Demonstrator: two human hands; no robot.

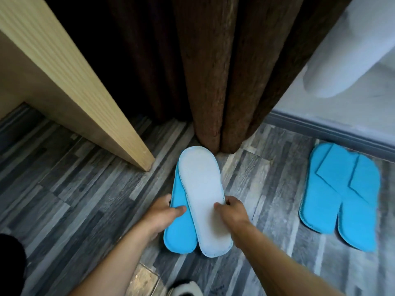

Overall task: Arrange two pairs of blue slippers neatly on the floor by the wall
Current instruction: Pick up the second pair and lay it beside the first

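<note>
Wood panel [70, 90] left, brown curtain [213, 82] far centre, wall skirting [333, 131] right; open floor [74, 189] near left. Left hand [162, 212] pinches blue slipper [178, 233]; right hand [232, 212] pinches sole-up slipper [203, 199] overlapping it, mid-scene below curtain. Flat slipper pair [339, 195] lies right, touching, toes by skirting.

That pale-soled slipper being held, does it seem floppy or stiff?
Probably thin and light: the white-soled slipper looks flat like a sheet, pinched by the right hand at its edge. It stays fairly straight, so likely semi-stiff. Unlikely to roll.
</note>
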